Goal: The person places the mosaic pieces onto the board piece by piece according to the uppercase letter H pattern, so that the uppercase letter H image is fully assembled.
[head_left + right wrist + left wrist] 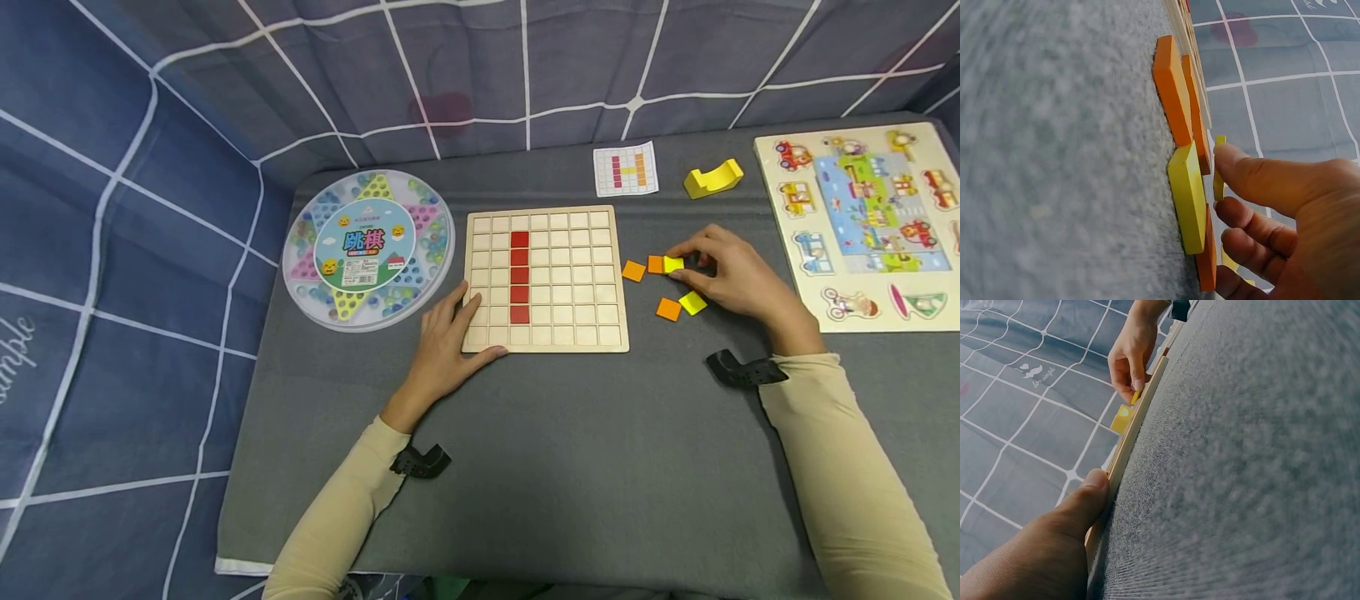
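A wooden grid board (573,344) lies on the table with several red square tiles (519,275) in one column. My left hand (442,346) rests at its front left corner, fingers at the left edge and thumb (1088,500) along the front edge. To the right of the board, my right hand (723,267) pinches a yellow square tile (672,264) between thumb and fingers. In the right wrist view this tile (1219,169) is held above the others. Beside that hand lie a second yellow tile (692,302) and three orange tiles (668,309).
A small printed pattern card (626,169) lies behind the board, with a curved yellow block (713,179) beside it. At left sits a round Chinese checkers set (367,250). A picture puzzle board (795,225) occupies the far right. A checked cloth (480,67) hangs behind the table.
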Tool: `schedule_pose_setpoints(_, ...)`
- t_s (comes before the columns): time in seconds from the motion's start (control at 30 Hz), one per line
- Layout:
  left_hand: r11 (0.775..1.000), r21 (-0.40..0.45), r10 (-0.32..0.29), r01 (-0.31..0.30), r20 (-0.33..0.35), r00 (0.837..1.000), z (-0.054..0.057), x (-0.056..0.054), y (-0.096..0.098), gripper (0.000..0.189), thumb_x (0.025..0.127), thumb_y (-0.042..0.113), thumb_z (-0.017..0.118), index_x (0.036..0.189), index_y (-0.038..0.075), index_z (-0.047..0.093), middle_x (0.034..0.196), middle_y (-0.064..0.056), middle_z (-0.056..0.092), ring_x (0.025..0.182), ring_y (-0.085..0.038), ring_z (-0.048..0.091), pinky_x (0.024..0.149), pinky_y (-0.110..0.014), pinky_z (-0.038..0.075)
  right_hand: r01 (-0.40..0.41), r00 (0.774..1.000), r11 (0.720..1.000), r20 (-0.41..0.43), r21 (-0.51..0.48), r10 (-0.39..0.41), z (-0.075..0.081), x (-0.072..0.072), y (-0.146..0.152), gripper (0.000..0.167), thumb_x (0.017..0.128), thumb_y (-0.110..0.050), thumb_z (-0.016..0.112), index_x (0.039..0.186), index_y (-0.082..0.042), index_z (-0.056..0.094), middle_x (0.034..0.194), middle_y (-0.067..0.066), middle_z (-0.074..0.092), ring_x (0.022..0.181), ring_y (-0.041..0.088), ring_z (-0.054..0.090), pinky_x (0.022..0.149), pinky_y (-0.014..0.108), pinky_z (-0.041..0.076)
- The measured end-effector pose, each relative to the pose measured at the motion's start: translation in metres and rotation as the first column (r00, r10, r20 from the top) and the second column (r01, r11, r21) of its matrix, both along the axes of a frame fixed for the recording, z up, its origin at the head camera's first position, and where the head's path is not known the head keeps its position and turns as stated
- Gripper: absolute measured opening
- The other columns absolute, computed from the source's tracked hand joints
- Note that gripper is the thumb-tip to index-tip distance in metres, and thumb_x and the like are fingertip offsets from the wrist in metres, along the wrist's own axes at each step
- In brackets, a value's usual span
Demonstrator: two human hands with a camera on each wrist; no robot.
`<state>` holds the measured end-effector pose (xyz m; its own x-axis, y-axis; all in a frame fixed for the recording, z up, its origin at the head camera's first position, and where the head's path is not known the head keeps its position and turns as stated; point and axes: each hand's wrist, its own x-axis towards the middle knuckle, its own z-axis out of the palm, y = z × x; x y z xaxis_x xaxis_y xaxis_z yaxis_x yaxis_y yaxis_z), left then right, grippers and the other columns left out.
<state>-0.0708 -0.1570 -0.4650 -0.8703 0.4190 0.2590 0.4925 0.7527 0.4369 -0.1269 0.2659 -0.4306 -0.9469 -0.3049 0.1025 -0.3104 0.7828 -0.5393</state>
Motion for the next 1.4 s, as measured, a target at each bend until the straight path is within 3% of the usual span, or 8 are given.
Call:
schedule_pose_setpoints(0.3,1.000,0.004,0.002,-0.002,0.010,1.000,0.0007,0.0004,0.0002,0.093,0.084,0.072,0.051,0.148,0.005,0.042,0.157,-0.019,0.029,0.138,-0.039,0.035,0.104,-0.057,0.028,-0.012,1.000,0.999,-0.017,-0.037,0.011,-0.0010,0.0000,-0.0035,0.025,0.089,-0.008,0.072,0.114,-0.004,0.070,0.092,0.007,0.055,0.076,0.015,0.042,0.063,0.023,0.031)
schedule_pose_setpoints(0.8,1.000,0.007,-0.002,0.002,0.011,1.000,-0.0003,0.0003,0.0000,0.094,0.084,0.073,0.051,0.148,0.005,0.042,0.157,-0.019,0.029,0.138,-0.038,0.035,0.103,-0.057,0.029,-0.011,1.000,0.998,-0.021,-0.057,0.010,-0.0026,0.0013,-0.0051,0.025,0.088,-0.007,0.073,0.113,-0.004,0.071,0.094,0.007,0.055,0.076,0.014,0.042,0.063,0.021,0.031)
schedule_pose_setpoints(1.03,1.000,-0.001,0.004,-0.004,0.020,1.000,0.0011,0.0005,0.0007,0.090,0.083,0.062,0.068,0.148,0.005,0.042,0.158,-0.019,0.029,0.138,-0.039,0.035,0.103,-0.058,0.028,-0.008,1.000,0.998,-0.027,-0.060,0.006,-0.0030,0.0016,-0.0052,0.025,0.088,-0.006,0.073,0.112,-0.004,0.071,0.094,0.007,0.055,0.076,0.013,0.042,0.064,0.021,0.031)
schedule_pose_setpoints(1.13,1.000,0.001,0.004,-0.004,0.019,1.000,0.0009,0.0005,0.0008,0.092,0.083,0.067,0.063,0.148,0.005,0.042,0.157,-0.019,0.029,0.138,-0.039,0.035,0.104,-0.058,0.028,-0.008,0.999,0.998,-0.032,-0.059,0.006,-0.0029,0.0020,-0.0052,0.025,0.088,-0.006,0.073,0.112,-0.004,0.071,0.093,0.006,0.055,0.076,0.013,0.042,0.063,0.021,0.031)
schedule_pose_setpoints(1.23,1.000,0.008,0.001,-0.002,0.019,1.000,0.0006,0.0004,0.0006,0.095,0.084,0.075,0.047,0.148,0.005,0.042,0.157,-0.019,0.029,0.138,-0.039,0.035,0.104,-0.058,0.028,-0.010,0.999,0.998,-0.037,-0.060,0.007,-0.0031,0.0017,-0.0051,0.025,0.087,-0.006,0.074,0.112,-0.005,0.072,0.092,0.006,0.054,0.075,0.013,0.042,0.063,0.021,0.031)
schedule_pose_setpoints(1.4,1.000,0.010,-0.001,0.001,0.017,1.000,0.0005,0.0001,0.0009,0.095,0.084,0.075,0.048,0.148,0.005,0.042,0.157,-0.020,0.029,0.138,-0.039,0.034,0.105,-0.059,0.027,-0.010,0.999,0.998,-0.033,-0.062,0.007,-0.0024,0.0012,-0.0052,0.025,0.088,-0.007,0.073,0.113,-0.005,0.072,0.093,0.006,0.054,0.075,0.012,0.042,0.063,0.020,0.031)
